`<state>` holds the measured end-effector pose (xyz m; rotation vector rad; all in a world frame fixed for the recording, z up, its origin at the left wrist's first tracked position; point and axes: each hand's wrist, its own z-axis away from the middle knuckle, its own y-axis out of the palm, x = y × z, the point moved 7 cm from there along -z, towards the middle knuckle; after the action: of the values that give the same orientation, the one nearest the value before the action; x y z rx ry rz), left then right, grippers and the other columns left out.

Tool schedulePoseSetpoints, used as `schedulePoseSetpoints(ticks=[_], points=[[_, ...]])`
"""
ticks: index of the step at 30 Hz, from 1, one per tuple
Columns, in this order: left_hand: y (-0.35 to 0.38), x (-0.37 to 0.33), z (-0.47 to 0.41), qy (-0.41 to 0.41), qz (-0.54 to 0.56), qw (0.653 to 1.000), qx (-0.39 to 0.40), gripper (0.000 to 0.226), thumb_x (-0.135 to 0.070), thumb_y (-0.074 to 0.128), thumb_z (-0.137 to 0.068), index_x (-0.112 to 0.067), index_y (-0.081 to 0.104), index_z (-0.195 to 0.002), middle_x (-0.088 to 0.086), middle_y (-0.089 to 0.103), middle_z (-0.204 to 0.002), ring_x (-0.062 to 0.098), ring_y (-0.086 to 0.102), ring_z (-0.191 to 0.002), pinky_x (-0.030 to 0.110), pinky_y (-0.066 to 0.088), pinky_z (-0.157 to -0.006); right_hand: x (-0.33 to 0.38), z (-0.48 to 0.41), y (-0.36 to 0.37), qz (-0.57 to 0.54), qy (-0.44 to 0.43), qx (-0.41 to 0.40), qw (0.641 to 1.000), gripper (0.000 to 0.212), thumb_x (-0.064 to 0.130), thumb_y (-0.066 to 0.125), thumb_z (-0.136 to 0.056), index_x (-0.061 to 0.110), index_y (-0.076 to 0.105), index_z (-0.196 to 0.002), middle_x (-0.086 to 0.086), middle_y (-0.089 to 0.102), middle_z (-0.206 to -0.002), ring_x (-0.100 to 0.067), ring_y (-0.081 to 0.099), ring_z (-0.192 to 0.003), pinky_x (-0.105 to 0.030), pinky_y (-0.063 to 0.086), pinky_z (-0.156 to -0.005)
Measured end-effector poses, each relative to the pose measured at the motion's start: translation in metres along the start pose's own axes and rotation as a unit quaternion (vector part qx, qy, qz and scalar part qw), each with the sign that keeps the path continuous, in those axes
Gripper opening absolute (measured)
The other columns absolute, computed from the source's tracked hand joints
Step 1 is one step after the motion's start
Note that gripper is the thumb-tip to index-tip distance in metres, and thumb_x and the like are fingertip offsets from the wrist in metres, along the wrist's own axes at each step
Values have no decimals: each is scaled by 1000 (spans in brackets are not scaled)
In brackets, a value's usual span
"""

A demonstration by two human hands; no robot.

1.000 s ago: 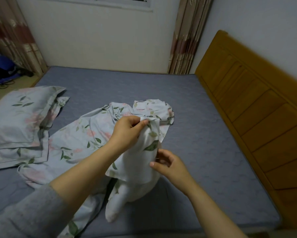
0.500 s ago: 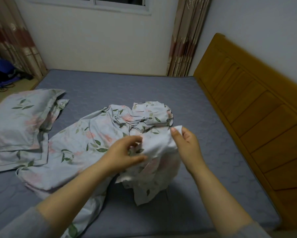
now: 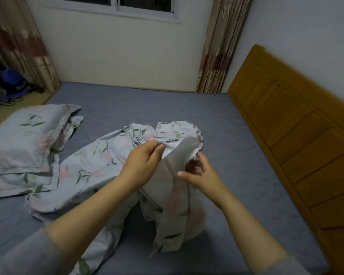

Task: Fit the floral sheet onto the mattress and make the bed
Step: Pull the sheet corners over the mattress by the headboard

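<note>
My left hand (image 3: 145,163) pinches an edge of the floral sheet (image 3: 99,161), and my right hand (image 3: 201,173) grips the fold beside it. The rest lies bunched on the bare grey mattress (image 3: 147,108). If this is a side hem, not a corner, the sheet could go on twisted. Two floral pillows (image 3: 22,143) cover the mattress's left part and would block spreading. The wooden headboard (image 3: 296,139) runs along the right.
</note>
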<state>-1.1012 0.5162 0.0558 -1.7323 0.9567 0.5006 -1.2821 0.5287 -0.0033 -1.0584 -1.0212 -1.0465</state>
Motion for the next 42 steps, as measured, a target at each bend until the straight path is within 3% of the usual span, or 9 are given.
schedulePoseSetpoints(ticks=[9,12,18,22,25,29,32,37,42], points=[[-33,-17,-10,19,44,999,-8,37,-26,47,-95,-21,36,-60,-8,36,-53,6,36,-53,18,26,-51,-15,-14,43,94,-82,-83,989,12,17,68,-81,25,65,-88,15,63,-82,2,60,-82,-3,42,-66],[-48,-12,-9,10,41,999,-10,37,-25,51,-96,-20,40,-61,-10,40,-54,6,38,-52,22,28,-53,-9,-11,38,62,-92,-123,986,24,5,63,-85,20,59,-67,10,59,-62,6,54,-58,-9,40,-54],[-52,15,-2,-58,-92,989,99,58,-73,69,-56,-19,50,-68,-4,54,-67,14,52,-64,32,41,-59,34,-3,7,-35,-118,-191,974,32,4,50,-92,24,61,-70,10,63,-68,1,54,-64,-15,45,-56],[-46,28,-7,-153,49,985,59,54,-55,58,-82,-3,63,-66,6,50,-58,15,46,-52,26,33,-51,57,-1,13,-32,-121,-127,984,24,36,51,-89,21,60,-72,-6,58,-73,-18,52,-69,-35,43,-63],[-42,30,-14,-172,92,979,65,49,-44,61,-86,3,63,-72,9,51,-61,16,47,-55,26,34,-53,54,5,28,92,-103,-28,990,37,64,61,-67,33,59,-88,12,64,-87,-8,60,-81,-38,50,-74],[-37,31,-22,-150,102,980,80,46,-41,63,-86,-9,52,-55,5,44,-52,17,41,-50,28,30,-53,38,6,10,299,-103,-119,941,39,30,71,-73,30,46,-104,8,61,-93,-18,61,-85,-36,51,-68],[-37,37,-28,-137,97,983,71,45,-40,61,-87,2,65,-73,23,63,-70,24,57,-62,38,48,-61,4,3,-19,377,-43,-186,906,21,21,63,-79,26,46,-90,4,55,-84,-20,55,-74,-35,46,-60],[-30,48,-27,-132,48,987,79,66,-62,51,-77,2,66,-79,26,66,-79,34,63,-68,47,54,-65,-53,24,-87,332,84,-263,902,22,9,52,-85,15,49,-64,-7,50,-62,-28,48,-63,-33,33,-52],[-2,31,-13,-107,-136,975,142,33,-42,65,-83,-18,55,-64,0,54,-64,22,52,-67,29,35,-54,-34,35,-134,222,3,-305,926,19,7,46,-91,2,60,-79,-12,55,-71,-29,50,-69,-35,37,-57]])
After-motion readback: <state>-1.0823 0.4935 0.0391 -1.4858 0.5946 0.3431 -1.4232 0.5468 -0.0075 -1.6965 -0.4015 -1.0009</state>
